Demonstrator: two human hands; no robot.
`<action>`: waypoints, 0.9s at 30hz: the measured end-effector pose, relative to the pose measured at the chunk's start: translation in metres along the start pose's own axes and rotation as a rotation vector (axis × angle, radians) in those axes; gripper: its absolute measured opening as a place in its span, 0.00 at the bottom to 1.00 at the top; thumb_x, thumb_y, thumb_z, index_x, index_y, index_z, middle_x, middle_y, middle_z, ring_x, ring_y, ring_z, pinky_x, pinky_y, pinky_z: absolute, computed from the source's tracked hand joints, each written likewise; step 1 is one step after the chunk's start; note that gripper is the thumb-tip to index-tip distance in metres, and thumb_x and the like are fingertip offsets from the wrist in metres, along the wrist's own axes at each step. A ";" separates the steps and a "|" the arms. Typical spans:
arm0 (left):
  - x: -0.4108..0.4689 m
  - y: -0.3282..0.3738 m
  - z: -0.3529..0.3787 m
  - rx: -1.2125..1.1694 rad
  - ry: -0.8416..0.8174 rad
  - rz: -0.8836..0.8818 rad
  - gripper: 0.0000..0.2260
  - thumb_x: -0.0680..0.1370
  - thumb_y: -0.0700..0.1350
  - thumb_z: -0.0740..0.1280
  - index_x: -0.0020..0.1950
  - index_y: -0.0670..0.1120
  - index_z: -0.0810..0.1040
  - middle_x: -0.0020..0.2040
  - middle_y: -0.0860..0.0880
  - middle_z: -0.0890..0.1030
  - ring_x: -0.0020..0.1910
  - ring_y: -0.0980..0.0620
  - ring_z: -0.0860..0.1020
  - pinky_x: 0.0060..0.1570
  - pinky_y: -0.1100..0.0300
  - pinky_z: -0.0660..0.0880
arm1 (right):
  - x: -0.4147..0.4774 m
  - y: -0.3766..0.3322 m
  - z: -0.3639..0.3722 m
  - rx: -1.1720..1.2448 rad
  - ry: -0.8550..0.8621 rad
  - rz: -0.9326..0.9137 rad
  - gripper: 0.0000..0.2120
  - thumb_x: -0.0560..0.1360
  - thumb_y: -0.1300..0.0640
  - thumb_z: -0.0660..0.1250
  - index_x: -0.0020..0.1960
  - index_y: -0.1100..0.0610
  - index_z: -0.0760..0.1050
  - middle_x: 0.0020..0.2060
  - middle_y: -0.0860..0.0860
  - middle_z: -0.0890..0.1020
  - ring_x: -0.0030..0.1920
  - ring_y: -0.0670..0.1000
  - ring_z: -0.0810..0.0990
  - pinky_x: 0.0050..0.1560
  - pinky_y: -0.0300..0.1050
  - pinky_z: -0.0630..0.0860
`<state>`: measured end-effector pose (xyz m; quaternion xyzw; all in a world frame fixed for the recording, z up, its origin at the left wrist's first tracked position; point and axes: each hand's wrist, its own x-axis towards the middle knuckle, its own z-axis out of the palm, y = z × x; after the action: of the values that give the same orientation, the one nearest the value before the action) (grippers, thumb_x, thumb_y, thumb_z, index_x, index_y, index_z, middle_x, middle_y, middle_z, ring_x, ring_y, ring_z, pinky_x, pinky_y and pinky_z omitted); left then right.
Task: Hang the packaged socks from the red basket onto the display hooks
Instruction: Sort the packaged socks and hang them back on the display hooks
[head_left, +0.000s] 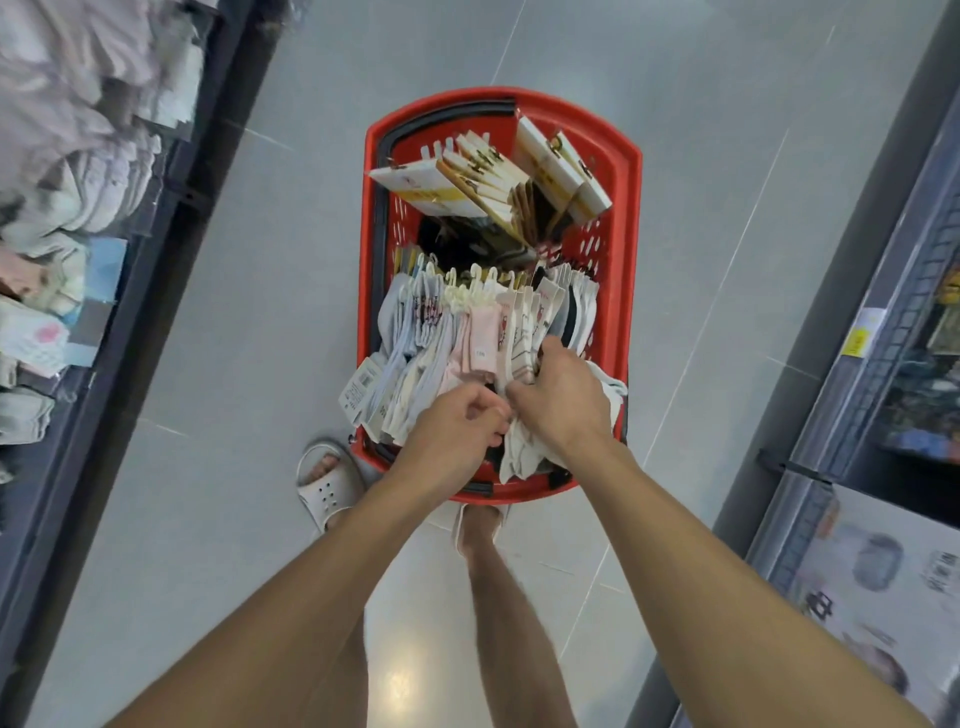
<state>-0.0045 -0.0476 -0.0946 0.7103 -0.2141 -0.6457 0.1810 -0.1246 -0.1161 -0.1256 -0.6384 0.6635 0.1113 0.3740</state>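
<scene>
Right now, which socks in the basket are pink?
The pink pair in the middle of the hanging row, just beyond the left hand; the pairs on either side are white, grey or pale blue.

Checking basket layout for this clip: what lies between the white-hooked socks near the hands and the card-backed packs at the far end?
In the head view, a dark gap inside the red basket separates them; its contents are too dim to identify.

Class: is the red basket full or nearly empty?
Fairly full: the red basket holds hanger-topped socks near the hands and carded packs beyond.

Bare arms without sleeves, bare legs, and white perforated slide sandals (328, 486) on both feet.
</scene>
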 end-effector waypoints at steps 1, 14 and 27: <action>0.000 0.000 0.000 0.000 0.001 0.000 0.08 0.81 0.46 0.64 0.45 0.56 0.79 0.43 0.56 0.84 0.43 0.60 0.82 0.52 0.57 0.78 | -0.001 0.000 0.000 -0.017 0.000 -0.001 0.16 0.72 0.50 0.70 0.54 0.56 0.70 0.48 0.53 0.81 0.48 0.58 0.80 0.44 0.53 0.78; -0.017 -0.003 -0.003 -0.008 -0.015 -0.049 0.07 0.83 0.44 0.62 0.49 0.51 0.79 0.48 0.52 0.84 0.48 0.56 0.83 0.51 0.61 0.77 | -0.009 0.004 -0.018 0.586 0.019 0.138 0.04 0.72 0.58 0.69 0.44 0.49 0.78 0.41 0.44 0.85 0.42 0.46 0.85 0.41 0.46 0.82; -0.055 0.060 -0.049 -0.544 -0.193 0.086 0.15 0.75 0.64 0.62 0.53 0.62 0.85 0.56 0.57 0.85 0.61 0.54 0.81 0.64 0.52 0.74 | -0.086 -0.020 -0.106 1.209 -0.342 -0.078 0.28 0.64 0.62 0.72 0.64 0.52 0.76 0.57 0.56 0.85 0.53 0.58 0.85 0.45 0.50 0.83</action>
<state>0.0357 -0.0695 -0.0114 0.5611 -0.0792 -0.7358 0.3709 -0.1516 -0.1197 0.0091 -0.3112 0.5161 -0.1967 0.7734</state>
